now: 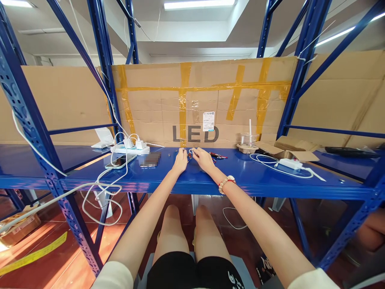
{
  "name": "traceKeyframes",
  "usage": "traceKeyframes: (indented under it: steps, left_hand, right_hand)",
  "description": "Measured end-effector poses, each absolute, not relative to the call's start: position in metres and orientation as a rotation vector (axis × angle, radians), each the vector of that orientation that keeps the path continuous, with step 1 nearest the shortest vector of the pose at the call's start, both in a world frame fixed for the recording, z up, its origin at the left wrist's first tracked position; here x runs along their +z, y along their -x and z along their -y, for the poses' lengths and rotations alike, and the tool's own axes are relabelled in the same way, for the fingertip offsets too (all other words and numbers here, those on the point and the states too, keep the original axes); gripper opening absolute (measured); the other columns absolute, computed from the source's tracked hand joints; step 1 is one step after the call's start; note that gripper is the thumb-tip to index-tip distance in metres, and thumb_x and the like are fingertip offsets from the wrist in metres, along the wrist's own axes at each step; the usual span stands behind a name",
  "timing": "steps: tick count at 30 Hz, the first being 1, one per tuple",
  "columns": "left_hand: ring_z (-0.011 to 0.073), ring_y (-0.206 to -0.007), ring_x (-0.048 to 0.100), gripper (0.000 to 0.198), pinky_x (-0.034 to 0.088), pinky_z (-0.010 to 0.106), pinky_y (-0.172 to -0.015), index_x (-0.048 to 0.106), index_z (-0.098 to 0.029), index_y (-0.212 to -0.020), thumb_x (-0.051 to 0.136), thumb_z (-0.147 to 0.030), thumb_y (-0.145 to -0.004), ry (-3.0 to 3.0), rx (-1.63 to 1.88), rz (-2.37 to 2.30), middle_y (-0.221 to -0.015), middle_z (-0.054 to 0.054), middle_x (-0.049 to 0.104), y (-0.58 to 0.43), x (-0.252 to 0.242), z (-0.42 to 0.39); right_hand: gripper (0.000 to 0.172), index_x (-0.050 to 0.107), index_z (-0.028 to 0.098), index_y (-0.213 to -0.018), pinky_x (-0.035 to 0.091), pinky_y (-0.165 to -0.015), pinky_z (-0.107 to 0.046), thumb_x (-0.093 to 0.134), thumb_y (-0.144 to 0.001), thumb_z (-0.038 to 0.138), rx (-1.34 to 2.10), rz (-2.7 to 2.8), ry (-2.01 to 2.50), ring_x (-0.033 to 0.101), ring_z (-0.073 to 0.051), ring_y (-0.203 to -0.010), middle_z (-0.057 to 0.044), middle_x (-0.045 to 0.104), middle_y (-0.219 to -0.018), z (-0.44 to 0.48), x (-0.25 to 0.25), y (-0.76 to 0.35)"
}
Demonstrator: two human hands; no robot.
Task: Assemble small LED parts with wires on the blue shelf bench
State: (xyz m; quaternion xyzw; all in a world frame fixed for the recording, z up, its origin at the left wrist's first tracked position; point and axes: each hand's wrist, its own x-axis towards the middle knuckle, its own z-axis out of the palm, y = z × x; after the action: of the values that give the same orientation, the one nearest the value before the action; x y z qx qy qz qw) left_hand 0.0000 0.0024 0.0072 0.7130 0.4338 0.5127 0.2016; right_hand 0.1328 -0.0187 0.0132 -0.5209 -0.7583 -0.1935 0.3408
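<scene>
Both my hands are over the blue shelf top [237, 173], close together near its middle. My left hand [181, 160] is closed, its fingertips pinched together at the surface; what they hold is too small to make out. Just to the right, my right hand [204, 160] is closed too, its fingers curled around something slim and dark that I cannot name. Between the hands a few tiny reddish and white bits show, partly hidden by the fingers. Beyond my right hand lies a red-handled hand tool [219, 156]. A beaded bracelet [226, 182] circles my right wrist.
On the left stand a white power strip [132, 149] with plugs and tangled cables, a phone [120, 161] and a blurred dark rectangle [150, 160]. To the right are a plastic cup [248, 140], a white adapter [290, 163] and an opened carton [288, 149]. Cardboard [150, 112] walls the back.
</scene>
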Motion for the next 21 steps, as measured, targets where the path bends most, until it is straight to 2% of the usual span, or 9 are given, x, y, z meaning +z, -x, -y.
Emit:
traceKeyframes:
  steps: [4,7,11,16,21]
  left_hand:
    - [0.0155,-0.078,0.054,0.015,0.04,0.029,-0.078,0.044,-0.017,-0.078,0.032,-0.018,-0.086,-2.1,1.471,-1.152,-0.074,0.004,0.054,-0.001,0.0057,-0.0062]
    - [0.0149,-0.075,0.054,0.017,0.041,0.028,-0.076,0.048,-0.017,-0.074,0.035,-0.015,-0.083,-2.161,1.442,-1.14,-0.071,0.003,0.053,-0.0011,0.0063,-0.007]
    - [0.0137,-0.065,0.052,0.019,0.041,0.026,-0.07,0.05,-0.017,-0.072,0.035,-0.016,-0.083,-2.189,1.363,-1.144,-0.065,0.001,0.052,-0.0012,0.0079,-0.0051]
    - [0.0141,-0.072,0.055,0.016,0.041,0.026,-0.072,0.053,-0.017,-0.077,0.038,-0.021,-0.082,-2.157,1.372,-1.131,-0.075,0.002,0.058,-0.0015,0.008,-0.0023]
    - [0.0121,-0.061,0.049,0.006,0.038,0.024,-0.065,0.05,-0.018,-0.077,0.048,-0.016,-0.072,-2.173,1.355,-1.169,-0.059,-0.003,0.047,-0.0013,0.0071,-0.0024]
  right_hand:
    - [0.031,0.055,0.018,-0.107,0.036,-0.062,-0.023,0.029,-0.092,0.027,-0.541,1.939,1.3,0.053,-0.016,-0.081,-0.007,0.056,-0.087,0.0196,0.0135,-0.1322]
    - [0.034,0.053,0.019,-0.112,0.037,-0.065,-0.024,0.027,-0.093,0.029,-0.585,1.93,1.261,0.052,-0.017,-0.086,-0.008,0.056,-0.089,0.0196,0.0129,-0.1321]
    - [0.037,0.05,0.02,-0.118,0.038,-0.064,-0.023,0.025,-0.093,0.032,-0.623,1.956,1.24,0.051,-0.017,-0.09,-0.008,0.056,-0.093,0.0197,0.0119,-0.1318]
    - [0.039,0.048,0.02,-0.12,0.04,-0.067,-0.024,0.022,-0.094,0.032,-0.609,1.957,1.247,0.05,-0.018,-0.093,-0.009,0.056,-0.095,0.0205,0.0117,-0.1314]
    - [0.038,0.048,0.021,-0.121,0.04,-0.069,-0.025,0.023,-0.094,0.031,-0.589,1.953,1.28,0.05,-0.019,-0.094,-0.009,0.056,-0.096,0.0214,0.0129,-0.1312]
